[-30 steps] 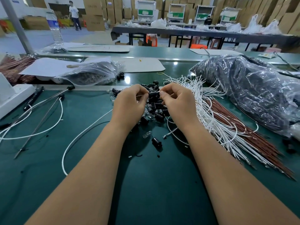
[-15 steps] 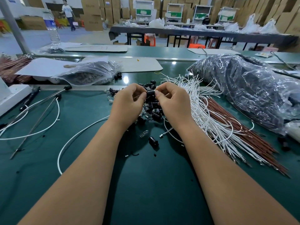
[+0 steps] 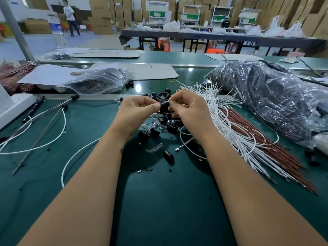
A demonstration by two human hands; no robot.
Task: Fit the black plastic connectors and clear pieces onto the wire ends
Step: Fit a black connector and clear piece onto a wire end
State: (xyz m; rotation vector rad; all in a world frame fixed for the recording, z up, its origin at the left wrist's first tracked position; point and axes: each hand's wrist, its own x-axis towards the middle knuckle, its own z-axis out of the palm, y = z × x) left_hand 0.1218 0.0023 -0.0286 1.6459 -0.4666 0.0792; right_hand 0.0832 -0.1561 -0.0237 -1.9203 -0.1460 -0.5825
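1. Head view shows your left hand (image 3: 135, 110) and right hand (image 3: 188, 107) meeting above the green counter (image 3: 159, 201), both pinching one black connector (image 3: 164, 106) between curled fingertips.
2. The connector's long axis runs roughly left to right, tipped slightly up toward your right hand; which end is open you cannot tell.
3. Your fingers hide both ends of it, and whether a wire or clear piece is inside cannot be made out.
4. Beneath your hands lies the pile of black connectors (image 3: 168, 124) mixed with clear pieces (image 3: 156, 124); one clear piece (image 3: 157, 147) and one stray connector (image 3: 168, 155) lie nearer you.
5. White wires (image 3: 221, 121) fan out just right of your right hand, long axes running away from you, beside the red-brown wires (image 3: 262, 144).
6. Your right wrist covers part of the white bundle.
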